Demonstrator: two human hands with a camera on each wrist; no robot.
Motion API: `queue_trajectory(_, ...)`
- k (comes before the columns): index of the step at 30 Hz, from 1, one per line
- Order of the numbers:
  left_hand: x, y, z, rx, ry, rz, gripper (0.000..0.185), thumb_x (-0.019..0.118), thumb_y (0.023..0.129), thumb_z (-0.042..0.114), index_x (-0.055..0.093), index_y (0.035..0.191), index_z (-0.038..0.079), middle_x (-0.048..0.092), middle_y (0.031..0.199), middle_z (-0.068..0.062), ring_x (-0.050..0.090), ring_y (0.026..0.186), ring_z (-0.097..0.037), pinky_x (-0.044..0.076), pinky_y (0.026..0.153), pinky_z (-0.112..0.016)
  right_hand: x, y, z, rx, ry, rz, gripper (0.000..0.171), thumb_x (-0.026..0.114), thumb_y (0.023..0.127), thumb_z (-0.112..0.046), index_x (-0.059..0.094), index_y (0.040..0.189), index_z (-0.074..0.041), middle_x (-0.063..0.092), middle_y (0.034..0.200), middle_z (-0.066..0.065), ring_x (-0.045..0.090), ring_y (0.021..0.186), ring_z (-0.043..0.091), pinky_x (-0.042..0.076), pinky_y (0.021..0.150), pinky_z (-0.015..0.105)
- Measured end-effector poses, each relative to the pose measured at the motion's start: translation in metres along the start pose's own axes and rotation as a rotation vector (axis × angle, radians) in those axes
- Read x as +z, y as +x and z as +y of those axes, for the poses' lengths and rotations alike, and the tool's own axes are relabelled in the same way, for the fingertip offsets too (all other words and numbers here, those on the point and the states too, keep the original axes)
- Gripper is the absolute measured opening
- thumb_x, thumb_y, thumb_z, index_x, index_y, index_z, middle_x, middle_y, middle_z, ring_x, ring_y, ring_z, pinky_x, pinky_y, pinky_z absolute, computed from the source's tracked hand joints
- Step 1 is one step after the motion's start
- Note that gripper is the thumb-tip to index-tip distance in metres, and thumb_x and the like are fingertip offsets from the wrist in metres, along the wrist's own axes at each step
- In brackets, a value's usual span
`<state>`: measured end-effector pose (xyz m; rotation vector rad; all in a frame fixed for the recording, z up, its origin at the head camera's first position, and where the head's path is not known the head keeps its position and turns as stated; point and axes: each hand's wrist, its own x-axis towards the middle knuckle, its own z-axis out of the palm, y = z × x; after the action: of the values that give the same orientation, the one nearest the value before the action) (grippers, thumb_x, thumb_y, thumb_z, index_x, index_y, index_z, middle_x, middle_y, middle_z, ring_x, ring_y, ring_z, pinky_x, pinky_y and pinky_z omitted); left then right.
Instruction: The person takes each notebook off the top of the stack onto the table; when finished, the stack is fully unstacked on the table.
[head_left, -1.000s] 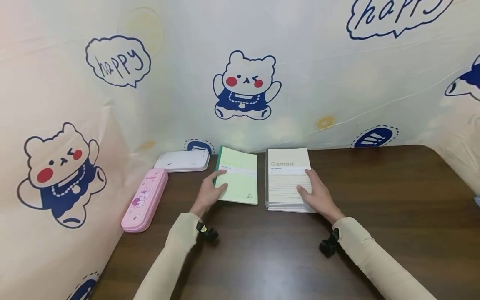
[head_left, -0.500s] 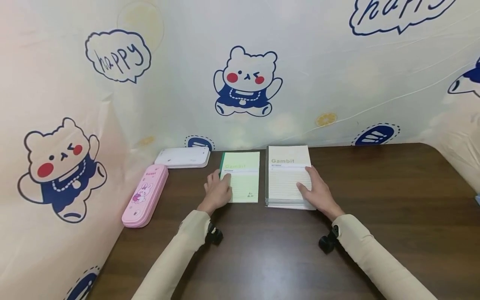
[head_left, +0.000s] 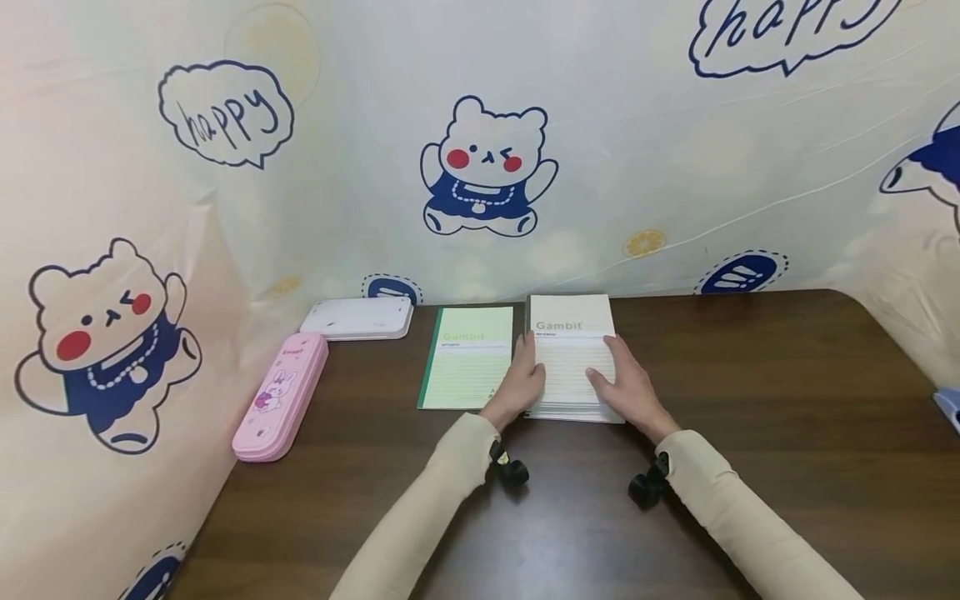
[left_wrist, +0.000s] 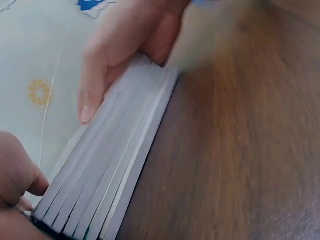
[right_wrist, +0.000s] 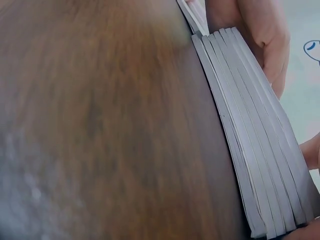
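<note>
A stack of several white "Gambit" notebooks [head_left: 572, 367] lies on the table. My left hand [head_left: 516, 385] holds its left edge. My right hand [head_left: 632, 392] grips the right edge, thumb over the top cover. In the left wrist view the page edges of the stack [left_wrist: 107, 155] fan slightly, between my left hand [left_wrist: 17, 172] and the right hand at the far end. The right wrist view shows the same stacked edges [right_wrist: 255, 135], held from both sides. A green notebook [head_left: 468, 367] lies flat just left of the stack, touched by neither hand.
A pink pencil case [head_left: 281, 400] with a rabbit print stands at the table's left edge. Behind it lies a white case [head_left: 357, 318]. A curtain [head_left: 600, 150] printed with bears hangs along the table's [head_left: 750, 367] back edge. A bluish object [head_left: 948, 407] shows at far right.
My left hand has put the green notebook down flat, let go and moved right to the white stack. The right hand has stayed on the stack.
</note>
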<state>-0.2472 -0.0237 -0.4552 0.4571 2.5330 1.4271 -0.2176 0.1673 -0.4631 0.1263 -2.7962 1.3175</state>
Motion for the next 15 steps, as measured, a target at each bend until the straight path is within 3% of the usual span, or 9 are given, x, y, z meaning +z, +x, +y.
queue_trajectory(8,-0.0001,0.0003,-0.0005,-0.001,-0.036,0.014,0.058,0.028,0.096,0.009,-0.004,0.144,0.004,-0.008,0.151,-0.013,-0.011,0.137,-0.022,0.001,0.111,-0.038,-0.0001,0.0003,-0.0034,0.034,-0.010,-0.003,0.067,0.051,0.091,-0.023,0.016,0.144,-0.003,0.011,0.149,0.020,0.014,0.134,0.037,0.016,0.106,0.052)
queue_trajectory(15,0.0005,-0.0011,-0.0041,-0.054,-0.095,0.036,0.055,0.024,0.098,0.015,-0.005,0.144,0.003,-0.008,0.151,-0.012,-0.008,0.137,-0.019,0.001,0.110,-0.034,-0.0033,-0.0012,-0.0045,0.134,0.112,0.020,0.063,0.050,0.091,-0.016,0.016,0.144,-0.007,0.020,0.147,0.019,0.018,0.134,0.035,0.017,0.106,0.052)
